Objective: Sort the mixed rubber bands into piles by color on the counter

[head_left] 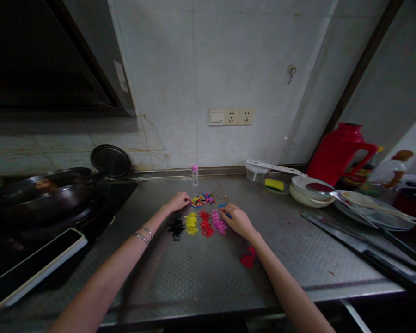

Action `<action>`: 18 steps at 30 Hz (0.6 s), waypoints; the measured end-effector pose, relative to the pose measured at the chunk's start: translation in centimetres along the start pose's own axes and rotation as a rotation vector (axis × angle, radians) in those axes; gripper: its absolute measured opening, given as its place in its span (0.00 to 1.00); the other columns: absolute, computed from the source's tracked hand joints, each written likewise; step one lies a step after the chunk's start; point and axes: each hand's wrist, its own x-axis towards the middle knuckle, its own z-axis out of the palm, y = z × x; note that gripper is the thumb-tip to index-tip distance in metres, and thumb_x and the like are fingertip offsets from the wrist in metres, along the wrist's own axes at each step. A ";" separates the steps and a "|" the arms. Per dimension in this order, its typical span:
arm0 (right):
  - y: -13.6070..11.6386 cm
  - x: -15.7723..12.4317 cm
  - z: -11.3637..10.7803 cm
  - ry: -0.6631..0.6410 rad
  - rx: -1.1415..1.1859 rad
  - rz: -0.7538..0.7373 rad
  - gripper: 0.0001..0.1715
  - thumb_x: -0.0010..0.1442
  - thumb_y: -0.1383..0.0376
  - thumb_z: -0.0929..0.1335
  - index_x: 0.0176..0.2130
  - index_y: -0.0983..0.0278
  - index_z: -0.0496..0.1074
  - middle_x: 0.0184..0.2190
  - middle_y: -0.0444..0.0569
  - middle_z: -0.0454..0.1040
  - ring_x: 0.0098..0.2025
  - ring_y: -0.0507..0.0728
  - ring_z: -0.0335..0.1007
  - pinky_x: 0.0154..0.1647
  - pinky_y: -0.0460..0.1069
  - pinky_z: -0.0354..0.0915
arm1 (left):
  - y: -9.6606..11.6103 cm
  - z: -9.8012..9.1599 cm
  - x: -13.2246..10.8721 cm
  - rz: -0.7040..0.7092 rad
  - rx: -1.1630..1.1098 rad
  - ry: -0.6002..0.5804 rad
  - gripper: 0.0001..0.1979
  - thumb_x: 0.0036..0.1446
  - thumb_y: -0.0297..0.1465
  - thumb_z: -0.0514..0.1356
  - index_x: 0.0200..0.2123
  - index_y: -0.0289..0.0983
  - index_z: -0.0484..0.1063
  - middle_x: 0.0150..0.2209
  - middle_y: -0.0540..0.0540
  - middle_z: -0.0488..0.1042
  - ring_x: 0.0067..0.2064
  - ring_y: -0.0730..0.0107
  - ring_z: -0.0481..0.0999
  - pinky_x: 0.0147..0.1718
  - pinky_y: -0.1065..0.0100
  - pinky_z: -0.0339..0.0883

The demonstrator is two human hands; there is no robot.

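Note:
Small colored pieces lie in heaps on the metal counter (194,277). A mixed heap (203,200) is at the back, with my left hand (179,202) at its left edge, fingertips together; what they hold is too small to tell. In front, from left to right, are a black heap (176,228), a yellow heap (191,223), a red heap (206,224) and a pink heap (219,222). My right hand (238,220) is bent over some blue pieces (223,206), right beside the pink heap; its fingers partly hide them.
A pink-capped bottle (194,175) stands near the wall. A red object (247,258) lies by my right forearm. Bowls (310,194), a yellow sponge (274,184), a knife (346,243) and a red thermos (336,155) are at right; a pan (41,199) is at left.

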 end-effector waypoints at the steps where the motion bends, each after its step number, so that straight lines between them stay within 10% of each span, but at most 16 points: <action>1: 0.0 0.0 0.0 -0.005 0.000 0.000 0.18 0.61 0.58 0.56 0.42 0.61 0.69 0.39 0.49 0.70 0.43 0.53 0.63 0.43 0.45 0.59 | 0.1 0.0 0.0 0.001 0.005 0.003 0.13 0.51 0.31 0.53 0.34 0.39 0.76 0.32 0.46 0.73 0.33 0.70 0.70 0.34 0.73 0.60; 18: -0.1 0.1 -0.4 -0.001 0.006 -0.010 0.18 0.61 0.58 0.56 0.43 0.60 0.69 0.39 0.49 0.69 0.43 0.52 0.64 0.42 0.45 0.59 | -0.5 -0.1 -0.8 -0.021 -0.028 0.100 0.11 0.50 0.31 0.53 0.29 0.35 0.75 0.32 0.45 0.72 0.34 0.71 0.70 0.35 0.73 0.60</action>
